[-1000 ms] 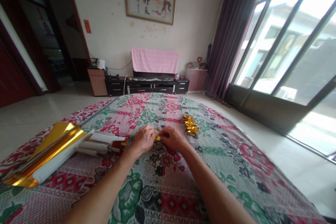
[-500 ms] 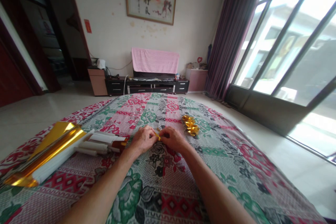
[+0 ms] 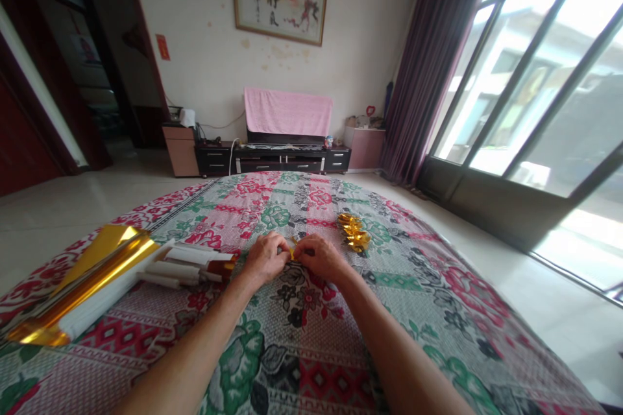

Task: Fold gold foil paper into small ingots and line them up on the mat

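My left hand and my right hand meet over the middle of the patterned cloth, fingertips almost touching. Between them is a small piece of gold foil, pinched from both sides; most of it is hidden behind the fingers. Several folded gold foil pieces lie in a short row on the cloth, beyond and to the right of my right hand. Left of my left hand are white paper rolls, next to a large roll of shiny gold foil.
The flowered cloth covers a wide surface with a rounded far edge. Past it stands a low black cabinet with a pink towel draped over something on top. A purple curtain and large window are on the right.
My fingers have shifted slightly around the small gold foil piece, and less of it shows now. The rolls and the folded foil pieces have stayed in place.
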Action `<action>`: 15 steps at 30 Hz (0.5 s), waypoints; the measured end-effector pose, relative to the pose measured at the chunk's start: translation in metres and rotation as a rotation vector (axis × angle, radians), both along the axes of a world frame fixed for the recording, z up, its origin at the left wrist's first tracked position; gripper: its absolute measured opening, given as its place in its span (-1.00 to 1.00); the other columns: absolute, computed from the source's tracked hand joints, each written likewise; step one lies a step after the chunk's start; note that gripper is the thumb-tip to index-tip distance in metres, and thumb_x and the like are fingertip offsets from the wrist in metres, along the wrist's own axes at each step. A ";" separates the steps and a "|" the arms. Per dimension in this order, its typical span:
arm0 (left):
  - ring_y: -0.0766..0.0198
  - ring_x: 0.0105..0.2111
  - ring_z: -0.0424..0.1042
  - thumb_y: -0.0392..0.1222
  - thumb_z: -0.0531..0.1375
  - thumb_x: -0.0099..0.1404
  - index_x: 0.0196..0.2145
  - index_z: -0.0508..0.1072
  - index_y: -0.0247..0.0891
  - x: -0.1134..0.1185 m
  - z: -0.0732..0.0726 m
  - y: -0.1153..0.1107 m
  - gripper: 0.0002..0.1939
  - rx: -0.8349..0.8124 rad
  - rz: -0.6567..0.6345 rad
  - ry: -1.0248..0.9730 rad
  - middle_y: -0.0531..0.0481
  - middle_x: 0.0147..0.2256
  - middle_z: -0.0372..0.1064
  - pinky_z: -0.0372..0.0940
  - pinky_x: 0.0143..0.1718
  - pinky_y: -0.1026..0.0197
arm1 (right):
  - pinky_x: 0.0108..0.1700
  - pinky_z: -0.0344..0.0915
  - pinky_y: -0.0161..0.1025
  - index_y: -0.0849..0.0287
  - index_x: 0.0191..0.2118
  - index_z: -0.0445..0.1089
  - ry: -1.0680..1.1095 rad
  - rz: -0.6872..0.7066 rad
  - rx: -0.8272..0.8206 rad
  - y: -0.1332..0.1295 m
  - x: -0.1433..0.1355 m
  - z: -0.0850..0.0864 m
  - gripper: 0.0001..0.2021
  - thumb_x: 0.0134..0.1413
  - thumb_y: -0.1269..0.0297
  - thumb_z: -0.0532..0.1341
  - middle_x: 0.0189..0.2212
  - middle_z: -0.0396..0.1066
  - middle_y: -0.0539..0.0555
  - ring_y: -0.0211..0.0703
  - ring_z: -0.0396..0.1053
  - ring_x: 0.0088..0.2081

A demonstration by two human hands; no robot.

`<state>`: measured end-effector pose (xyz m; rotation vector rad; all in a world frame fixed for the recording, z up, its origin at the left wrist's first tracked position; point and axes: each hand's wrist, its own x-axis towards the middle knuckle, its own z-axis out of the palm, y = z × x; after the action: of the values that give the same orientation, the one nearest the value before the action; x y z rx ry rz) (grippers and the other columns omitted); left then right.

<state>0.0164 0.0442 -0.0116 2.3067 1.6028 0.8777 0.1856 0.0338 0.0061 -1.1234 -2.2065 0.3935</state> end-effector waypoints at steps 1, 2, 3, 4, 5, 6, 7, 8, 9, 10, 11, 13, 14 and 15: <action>0.28 -0.28 0.32 -0.33 0.17 0.05 -0.48 0.41 -0.24 0.000 0.000 0.000 -0.96 0.000 0.003 -0.001 0.02 -0.35 0.36 0.20 -0.18 0.24 | -0.14 0.19 -0.33 0.21 -0.44 0.49 0.005 0.019 0.008 0.001 0.000 -0.001 -0.82 -0.11 0.57 0.16 -0.41 0.45 0.02 -0.24 0.32 -0.27; 0.28 -0.28 0.32 -0.33 0.17 0.05 -0.48 0.41 -0.25 0.000 0.000 0.000 -0.96 0.001 0.007 -0.001 0.02 -0.35 0.36 0.20 -0.19 0.24 | -0.12 0.19 -0.32 0.19 -0.45 0.49 0.009 0.027 0.013 0.001 0.000 -0.002 -0.81 -0.10 0.56 0.16 -0.40 0.45 0.02 -0.24 0.33 -0.25; 0.28 -0.28 0.32 -0.33 0.17 0.05 -0.49 0.41 -0.25 0.000 -0.001 0.000 -0.96 0.002 0.011 0.000 0.02 -0.35 0.36 0.20 -0.19 0.24 | -0.12 0.20 -0.32 0.18 -0.45 0.50 0.011 0.027 0.015 0.002 0.001 -0.003 -0.80 -0.10 0.56 0.16 -0.38 0.46 0.02 -0.23 0.33 -0.24; 0.28 -0.29 0.32 -0.33 0.17 0.05 -0.49 0.41 -0.25 0.000 -0.001 0.000 -0.96 0.004 0.015 0.001 0.02 -0.35 0.36 0.20 -0.19 0.24 | -0.11 0.20 -0.32 0.17 -0.45 0.51 0.012 0.021 0.016 0.002 0.001 -0.003 -0.80 -0.11 0.56 0.17 -0.37 0.46 0.02 -0.23 0.33 -0.23; 0.28 -0.29 0.32 -0.32 0.17 0.06 -0.48 0.41 -0.25 0.000 0.000 0.000 -0.97 0.005 0.016 0.002 0.02 -0.35 0.36 0.20 -0.19 0.24 | -0.11 0.21 -0.32 0.16 -0.44 0.51 0.014 0.012 0.016 0.001 0.001 -0.004 -0.79 -0.11 0.55 0.17 -0.35 0.46 0.02 -0.23 0.33 -0.22; 0.28 -0.29 0.32 -0.32 0.17 0.06 -0.48 0.41 -0.25 0.000 0.000 0.000 -0.97 0.005 0.016 0.003 0.02 -0.35 0.36 0.20 -0.20 0.24 | -0.11 0.21 -0.33 0.16 -0.44 0.51 0.019 0.001 0.015 0.000 0.001 -0.004 -0.79 -0.12 0.55 0.17 -0.34 0.46 0.03 -0.24 0.34 -0.21; 0.28 -0.29 0.32 -0.32 0.17 0.06 -0.48 0.41 -0.25 0.000 0.000 0.000 -0.97 0.003 0.015 0.003 0.02 -0.35 0.36 0.20 -0.20 0.25 | -0.11 0.21 -0.33 0.16 -0.44 0.52 0.027 -0.011 0.013 -0.001 0.000 -0.004 -0.79 -0.13 0.55 0.17 -0.34 0.46 0.03 -0.24 0.34 -0.21; 0.28 -0.29 0.32 -0.31 0.17 0.06 -0.48 0.41 -0.25 0.000 0.000 0.000 -0.98 0.002 0.013 0.004 0.02 -0.34 0.36 0.20 -0.21 0.25 | -0.11 0.22 -0.34 0.17 -0.45 0.52 0.036 -0.025 0.011 -0.002 -0.001 -0.003 -0.80 -0.13 0.55 0.17 -0.34 0.45 0.03 -0.24 0.34 -0.22; 0.28 -0.28 0.32 -0.31 0.17 0.06 -0.48 0.41 -0.25 0.000 0.000 0.000 -0.98 0.001 0.010 0.004 0.02 -0.34 0.36 0.20 -0.21 0.25 | -0.13 0.22 -0.35 0.17 -0.47 0.51 0.044 -0.039 0.007 -0.003 -0.002 -0.003 -0.81 -0.12 0.53 0.17 -0.34 0.45 0.03 -0.25 0.34 -0.23; 0.28 -0.28 0.32 -0.31 0.18 0.06 -0.47 0.41 -0.24 0.000 0.000 0.000 -0.98 0.000 0.008 0.004 0.02 -0.34 0.37 0.20 -0.20 0.24 | -0.14 0.22 -0.35 0.18 -0.49 0.51 0.050 -0.060 0.001 -0.004 -0.003 -0.004 -0.83 -0.11 0.50 0.17 -0.35 0.45 0.04 -0.24 0.35 -0.24; 0.28 -0.27 0.32 -0.31 0.18 0.07 -0.47 0.41 -0.24 -0.001 -0.001 0.001 -0.98 0.000 0.006 0.005 0.03 -0.33 0.37 0.20 -0.20 0.24 | -0.17 0.23 -0.36 0.19 -0.50 0.50 0.052 -0.084 -0.005 -0.005 -0.004 -0.004 -0.85 -0.09 0.47 0.17 -0.35 0.45 0.04 -0.24 0.35 -0.25; 0.28 -0.26 0.33 -0.30 0.18 0.07 -0.46 0.41 -0.23 -0.001 -0.002 0.001 -0.97 0.002 0.004 0.006 0.03 -0.32 0.37 0.20 -0.17 0.23 | -0.20 0.23 -0.35 0.20 -0.52 0.49 0.040 -0.137 -0.014 -0.005 -0.007 -0.006 -0.86 -0.06 0.39 0.18 -0.34 0.44 0.06 -0.23 0.35 -0.26; 0.27 -0.25 0.33 -0.29 0.18 0.08 -0.44 0.42 -0.23 -0.001 -0.002 0.002 -0.96 0.004 0.001 0.004 0.02 -0.31 0.37 0.20 -0.16 0.23 | -0.20 0.22 -0.34 0.20 -0.52 0.48 0.026 -0.162 -0.013 -0.005 -0.008 -0.007 -0.86 -0.05 0.37 0.18 -0.34 0.43 0.06 -0.22 0.34 -0.27; 0.27 -0.25 0.33 -0.29 0.18 0.08 -0.41 0.42 -0.23 -0.001 -0.002 0.002 -0.93 0.007 -0.004 -0.002 0.02 -0.30 0.38 0.20 -0.16 0.22 | -0.19 0.21 -0.34 0.19 -0.52 0.47 0.009 -0.184 -0.011 -0.004 -0.009 -0.008 -0.87 -0.06 0.37 0.19 -0.34 0.43 0.06 -0.21 0.34 -0.26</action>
<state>0.0151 0.0463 -0.0136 2.3120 1.5967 0.8853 0.1763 0.0298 -0.0018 -1.3150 -2.0742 0.3304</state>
